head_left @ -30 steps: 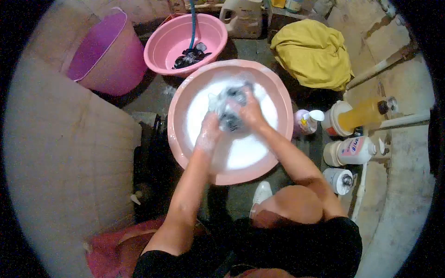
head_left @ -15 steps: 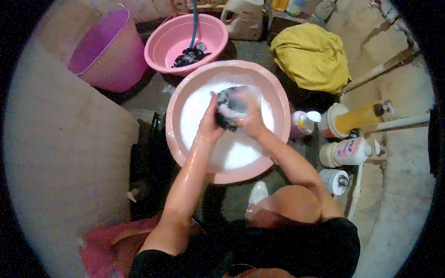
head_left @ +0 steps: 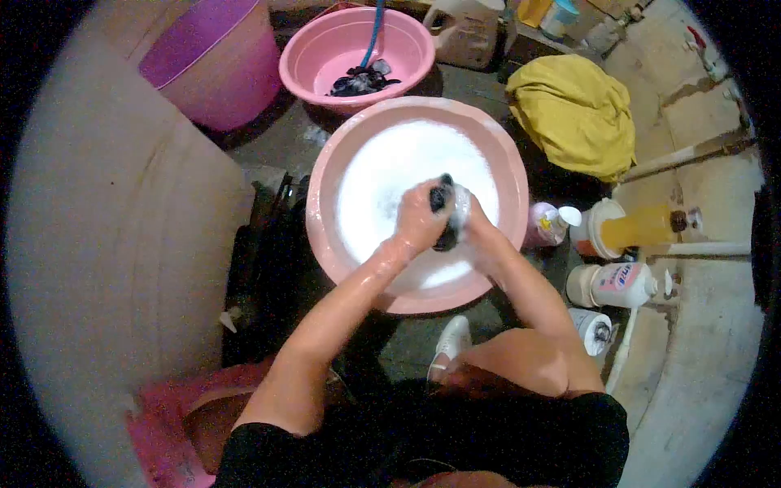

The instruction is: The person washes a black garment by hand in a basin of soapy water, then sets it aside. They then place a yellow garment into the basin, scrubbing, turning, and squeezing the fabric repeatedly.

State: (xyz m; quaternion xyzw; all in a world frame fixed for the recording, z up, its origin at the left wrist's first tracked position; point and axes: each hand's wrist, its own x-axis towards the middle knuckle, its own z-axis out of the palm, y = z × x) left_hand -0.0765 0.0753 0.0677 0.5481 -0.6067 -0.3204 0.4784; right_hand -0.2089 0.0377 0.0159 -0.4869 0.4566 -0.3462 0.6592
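A pale pink basin (head_left: 322, 220) full of white suds (head_left: 411, 150) stands on the floor in front of me. Over the suds, my left hand (head_left: 419, 216) is wrapped round a bunched, wet black cloth (head_left: 445, 239). My right hand (head_left: 474, 218), partly covered in foam, presses against the cloth from the other side. Dark folds stick out above and below my fingers. The cloth's full shape is hidden in my grip.
Behind stands a brighter pink basin (head_left: 294, 50) with dark wet cloths (head_left: 358, 82) and a blue hose (head_left: 373, 37). A purple tub (head_left: 232, 85) is at the left. Yellow cloth (head_left: 573, 114), a pump bottle (head_left: 547, 224) and a white bottle (head_left: 622, 285) line the right.
The black cloth has gone from spread between my palms to bunched in both hands, lower over the basin. My left hand has turned over round it. The view has shifted slightly.
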